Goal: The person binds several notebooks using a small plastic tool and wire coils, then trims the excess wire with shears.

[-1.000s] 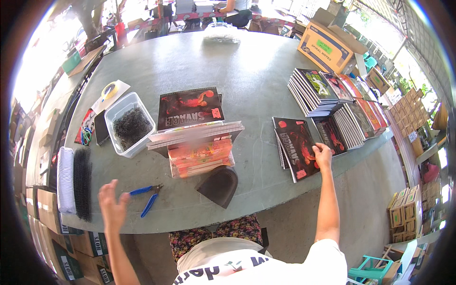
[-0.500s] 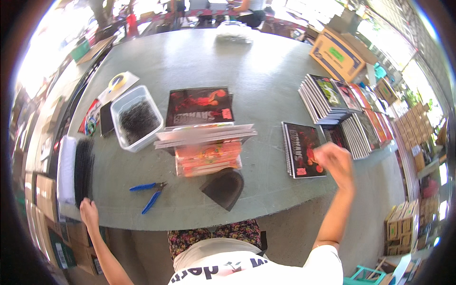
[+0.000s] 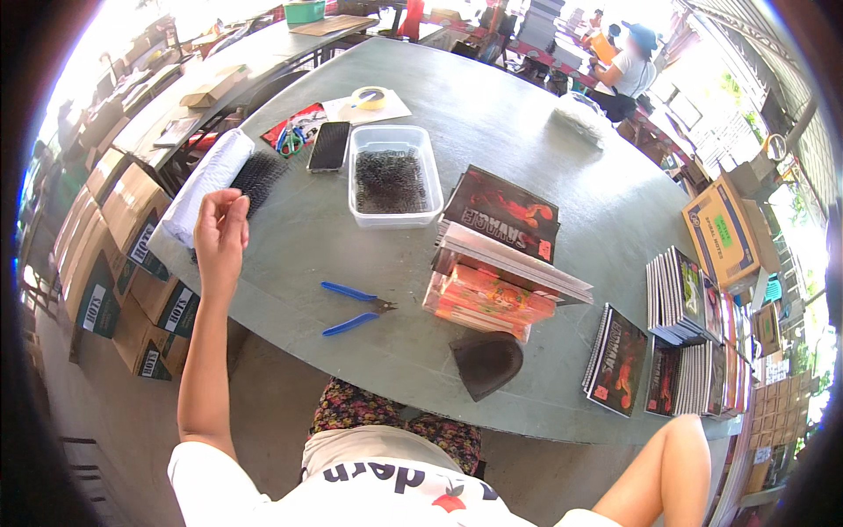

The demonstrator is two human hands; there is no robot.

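Note:
At the left of the table my left hand (image 3: 221, 233) is raised in front of a bundle of black spiral binding coils (image 3: 261, 178). Its fingers are bent in toward the thumb; whatever lies between them, if anything, is too small to make out. Along the coils' outer side lies a white roll (image 3: 204, 189). My right arm is bent at the lower right, its hand out of the picture. Nearest that arm are a spiral notebook (image 3: 618, 360) with a dark red-figured cover and stacked spiral notebooks (image 3: 680, 299).
Mid-table, loose dark covers (image 3: 505, 215) lie beside upright page stacks (image 3: 518, 263) and an orange-wrapped pack (image 3: 492, 299). Around them are blue-handled cutters (image 3: 356, 307), a dark rounded pad (image 3: 487, 362), a tub (image 3: 395, 215) of black bits, a phone (image 3: 329, 147) and tape (image 3: 370, 97). A carton (image 3: 722, 230) stands right.
The view has swung left. My left hand has moved from the near end of the coils to farther up beside them. My right hand has left the notebook and dropped out of view.

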